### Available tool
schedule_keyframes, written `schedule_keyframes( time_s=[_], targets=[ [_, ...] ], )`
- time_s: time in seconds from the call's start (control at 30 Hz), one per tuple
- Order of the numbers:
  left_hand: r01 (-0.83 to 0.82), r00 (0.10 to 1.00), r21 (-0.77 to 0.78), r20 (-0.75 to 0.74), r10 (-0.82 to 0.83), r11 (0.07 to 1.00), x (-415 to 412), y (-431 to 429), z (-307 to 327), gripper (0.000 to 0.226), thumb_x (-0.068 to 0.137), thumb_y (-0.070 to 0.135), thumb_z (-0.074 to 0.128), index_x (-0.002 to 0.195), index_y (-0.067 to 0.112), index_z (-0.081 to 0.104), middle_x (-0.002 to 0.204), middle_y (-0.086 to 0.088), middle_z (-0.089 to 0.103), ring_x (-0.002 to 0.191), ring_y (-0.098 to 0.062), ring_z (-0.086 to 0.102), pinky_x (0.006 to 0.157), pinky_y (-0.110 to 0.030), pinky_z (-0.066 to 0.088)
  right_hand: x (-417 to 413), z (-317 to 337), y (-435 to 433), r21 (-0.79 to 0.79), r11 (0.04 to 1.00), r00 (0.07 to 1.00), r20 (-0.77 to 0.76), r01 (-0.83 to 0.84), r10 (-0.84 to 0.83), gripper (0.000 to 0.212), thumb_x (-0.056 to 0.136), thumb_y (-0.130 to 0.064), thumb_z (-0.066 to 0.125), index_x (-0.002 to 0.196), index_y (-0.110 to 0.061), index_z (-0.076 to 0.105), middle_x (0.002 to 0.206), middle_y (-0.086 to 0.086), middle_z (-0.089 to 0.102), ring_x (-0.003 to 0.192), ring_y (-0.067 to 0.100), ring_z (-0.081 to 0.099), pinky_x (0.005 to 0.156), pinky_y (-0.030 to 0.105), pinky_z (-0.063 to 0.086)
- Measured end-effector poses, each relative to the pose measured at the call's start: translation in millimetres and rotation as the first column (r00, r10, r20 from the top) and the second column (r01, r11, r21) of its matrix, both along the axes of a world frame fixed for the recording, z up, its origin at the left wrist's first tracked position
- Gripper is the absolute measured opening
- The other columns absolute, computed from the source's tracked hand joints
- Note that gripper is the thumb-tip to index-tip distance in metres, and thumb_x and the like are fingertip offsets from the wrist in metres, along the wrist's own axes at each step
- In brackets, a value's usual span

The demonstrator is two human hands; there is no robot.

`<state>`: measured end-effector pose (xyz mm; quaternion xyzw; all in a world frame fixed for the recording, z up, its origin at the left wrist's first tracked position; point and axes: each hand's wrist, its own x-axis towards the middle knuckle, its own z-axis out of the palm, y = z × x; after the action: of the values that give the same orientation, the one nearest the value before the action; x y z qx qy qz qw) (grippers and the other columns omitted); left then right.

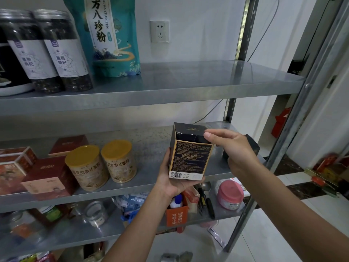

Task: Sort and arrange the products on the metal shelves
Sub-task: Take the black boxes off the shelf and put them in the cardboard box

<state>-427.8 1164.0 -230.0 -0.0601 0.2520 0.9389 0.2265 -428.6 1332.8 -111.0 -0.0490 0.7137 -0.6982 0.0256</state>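
While judged light, stiff-walled and crushable at the corners, cradled black box (190,157) by its base in curled left hand (168,179), pinched top edge with right hand (234,150).

Bright even indoor light, soft sheen on the upper shelf (207,77), blurry, apparently bowed edges.

Lbls: teal pouch (105,38) 八珍粉, dark jars (64,53) 黑枸杞, gold-lid cans (119,161) 党参豆浆粉.
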Motion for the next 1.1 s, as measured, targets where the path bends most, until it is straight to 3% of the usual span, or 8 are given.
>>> schedule_keyframes(
  time_s=[0.2,0.3,0.4,0.57,0.73,0.77,0.93,1.1],
  targets=[
    [0.008,1.0,0.022,0.006,-0.008,1.0,-1,-3,3,0.085,0.084,0.072,0.052,0.132,0.003,0.057,0.127,-0.025,0.059,0.108,-0.042,0.06,0.104,-0.059,0.036,-3,-2,-6,-0.012,1.0,0.999,-0.032,0.011,-0.011,0.003,0.078,-0.022,0.079,0.078,-0.022,0.077,0.077,-0.021,0.072,0.085,-0.002,0.062,0.073,0.019,0.039],
    [0.003,1.0,0.018,0.016,-0.003,1.0,-1,-3,5,0.086,0.082,0.072,0.055,0.135,0.004,0.055,0.128,-0.024,0.058,0.109,-0.041,0.059,0.103,-0.058,0.037,-4,-6,-10,0.085,0.994,0.987,-0.148,0.068,-0.055,0.012,0.078,-0.022,0.079,0.072,-0.032,0.075,0.101,-0.016,0.068,0.109,0.007,0.051,0.09,0.029,0.04],
    [0.008,0.999,0.037,0.039,-0.009,0.999,1,-2,6,0.087,0.081,0.073,0.056,0.137,0.006,0.053,0.126,-0.024,0.059,0.107,-0.041,0.06,0.1,-0.056,0.04,-8,-4,-7,0.337,0.928,0.897,-0.442,0.157,0.009,0.017,0.08,-0.02,0.078,0.079,-0.036,0.073,0.12,-0.014,0.055,0.122,0.01,0.037,0.103,0.033,0.033],
    [-0.007,0.998,0.05,0.067,0.003,0.999,1,-1,9,0.084,0.083,0.071,0.054,0.135,0.006,0.053,0.125,-0.024,0.059,0.106,-0.041,0.059,0.097,-0.056,0.042,-16,1,-5,0.447,0.894,0.76,-0.585,0.01,0.285,0.021,0.082,-0.007,0.073,0.1,-0.019,0.075,0.11,-0.012,0.067,0.111,0.006,0.058,0.114,0.053,0.028],
    [-0.016,0.997,0.005,0.078,0.015,1.0,1,-5,9,0.084,0.084,0.072,0.052,0.133,0.004,0.056,0.124,-0.025,0.06,0.103,-0.041,0.061,0.096,-0.057,0.042,-21,3,1,0.599,0.797,0.546,-0.695,0.079,0.468,0.019,0.082,-0.004,0.073,0.1,-0.006,0.076,0.109,0.004,0.072,0.107,0.022,0.064,0.096,0.053,0.047],
    [-0.016,0.996,-0.005,0.083,0.017,1.0,2,-5,7,0.084,0.083,0.073,0.052,0.131,0.003,0.057,0.123,-0.025,0.061,0.103,-0.042,0.061,0.098,-0.058,0.041,-22,5,2,0.607,0.794,0.544,-0.679,0.039,0.492,0.018,0.082,-0.003,0.073,0.099,-0.006,0.076,0.109,0.004,0.072,0.106,0.022,0.064,0.093,0.048,0.05],
    [-0.014,0.996,-0.032,0.09,0.017,0.999,2,-2,8,0.083,0.085,0.072,0.05,0.129,0.003,0.059,0.123,-0.026,0.061,0.103,-0.042,0.061,0.097,-0.058,0.042,-22,15,-2,0.446,0.865,0.766,-0.466,-0.229,0.443,0.028,0.082,-0.003,0.072,0.1,-0.025,0.072,0.097,-0.001,0.069,0.094,0.004,0.062,0.085,0.022,0.052],
    [-0.009,0.995,-0.028,0.101,0.012,1.0,4,-3,8,0.083,0.083,0.073,0.051,0.121,0.0,0.065,0.119,-0.026,0.063,0.099,-0.043,0.063,0.093,-0.057,0.047,-14,8,-6,0.412,0.884,0.748,-0.511,-0.22,0.425,0.029,0.082,0.001,0.071,0.101,-0.021,0.071,0.096,-0.001,0.066,0.094,0.001,0.059,0.083,0.018,0.05]
  ],
)
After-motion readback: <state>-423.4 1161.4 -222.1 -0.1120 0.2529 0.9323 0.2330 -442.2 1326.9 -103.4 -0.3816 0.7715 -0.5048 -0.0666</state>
